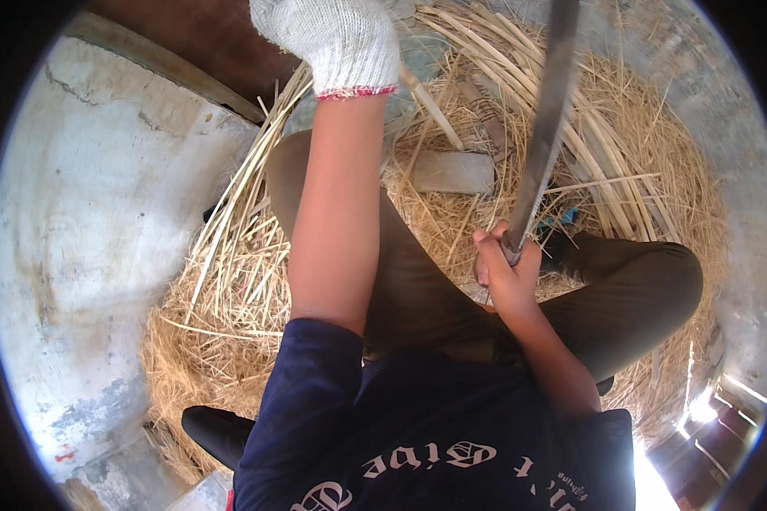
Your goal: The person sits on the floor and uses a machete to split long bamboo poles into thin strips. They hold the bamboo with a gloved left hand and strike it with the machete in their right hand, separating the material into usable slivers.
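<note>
My right hand [507, 260], bare, is wrapped round the handle of a machete [544, 119]. Its long dark blade points up and away, past the upper edge of the view. My left hand [337, 43] wears a white knitted glove with a red cuff and is stretched far forward at the top. Its fingers are cut off or turned away, so what it may hold is hidden. A pale bamboo stick [435, 111] slants down from beside the glove's cuff toward a flat grey-brown block [452, 173] between my legs.
Split bamboo strips [605, 162] lie in a bundle at the right, and more thin strips [239, 221] fan out at the left. Fine shavings [204, 375] cover the floor around my bent legs. A worn pale wall [102, 213] stands close on the left, another wall [699, 77] at the right.
</note>
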`<action>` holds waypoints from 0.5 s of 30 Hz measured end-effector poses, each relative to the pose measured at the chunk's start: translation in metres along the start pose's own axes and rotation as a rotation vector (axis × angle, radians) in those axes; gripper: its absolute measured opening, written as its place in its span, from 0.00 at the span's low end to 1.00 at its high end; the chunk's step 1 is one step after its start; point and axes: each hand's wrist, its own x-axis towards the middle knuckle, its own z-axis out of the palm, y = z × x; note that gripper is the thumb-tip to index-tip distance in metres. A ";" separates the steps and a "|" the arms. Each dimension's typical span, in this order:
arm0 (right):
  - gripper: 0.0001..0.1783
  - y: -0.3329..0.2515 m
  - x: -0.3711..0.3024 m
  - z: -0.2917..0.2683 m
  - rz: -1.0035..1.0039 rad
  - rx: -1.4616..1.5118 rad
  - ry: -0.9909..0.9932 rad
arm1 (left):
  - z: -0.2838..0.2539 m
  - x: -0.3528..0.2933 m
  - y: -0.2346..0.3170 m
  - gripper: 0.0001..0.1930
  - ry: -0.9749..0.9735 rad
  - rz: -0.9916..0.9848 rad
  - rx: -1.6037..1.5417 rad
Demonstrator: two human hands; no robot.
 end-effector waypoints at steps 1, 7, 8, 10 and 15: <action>0.16 0.001 0.000 0.002 -0.011 0.035 0.008 | 0.000 0.000 -0.001 0.12 0.077 0.019 0.054; 0.18 0.029 0.013 -0.002 0.264 -0.403 -0.061 | 0.025 -0.013 0.009 0.15 0.220 0.028 0.029; 0.18 0.027 0.014 0.000 0.283 -0.494 -0.068 | 0.017 -0.015 0.011 0.15 0.176 0.031 0.079; 0.19 0.014 0.008 -0.001 0.319 -0.418 -0.078 | 0.009 -0.003 0.007 0.16 0.233 -0.019 0.221; 0.17 0.014 -0.001 -0.007 0.156 -0.380 -0.039 | 0.024 -0.005 0.017 0.16 0.299 -0.260 -0.060</action>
